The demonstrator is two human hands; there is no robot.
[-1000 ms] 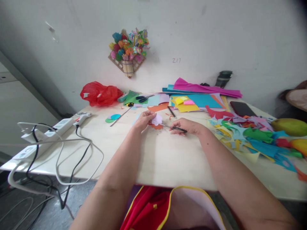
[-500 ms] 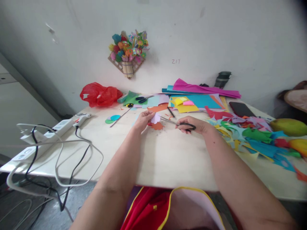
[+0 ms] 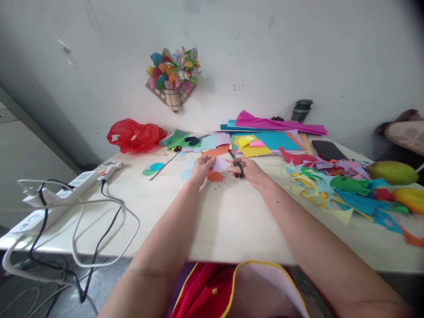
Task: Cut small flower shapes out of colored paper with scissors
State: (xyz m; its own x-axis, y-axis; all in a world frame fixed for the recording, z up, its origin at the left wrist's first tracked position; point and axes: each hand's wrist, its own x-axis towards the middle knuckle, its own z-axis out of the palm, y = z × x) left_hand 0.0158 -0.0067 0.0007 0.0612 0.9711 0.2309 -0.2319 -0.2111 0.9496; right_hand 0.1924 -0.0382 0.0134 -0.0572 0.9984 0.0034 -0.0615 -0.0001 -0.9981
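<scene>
My left hand (image 3: 202, 168) pinches a lilac paper piece (image 3: 219, 164) by its left edge, just above the table. Close to the right side of that paper, my right hand (image 3: 244, 169) is closed round the black handles of a pair of scissors (image 3: 238, 170). The scissor blades point up and away from me, apart from the lilac paper. Below the paper lies an orange paper shape (image 3: 215, 176) on the table. Pale blue paper circles (image 3: 186, 174) lie just left of my left hand.
Colourful paper scraps (image 3: 351, 190) spread over the right, near a phone (image 3: 329, 150) and a mango (image 3: 392, 172). Behind lie paper sheets (image 3: 281, 141), a second pair of scissors (image 3: 194, 140) and a red plastic bag (image 3: 134, 136). A power strip (image 3: 56, 201) with loose cables stands left.
My right hand has moved left, closer to the lilac paper, and turned the scissors so their blades swung from pointing left to pointing away from me. My left hand still holds the paper.
</scene>
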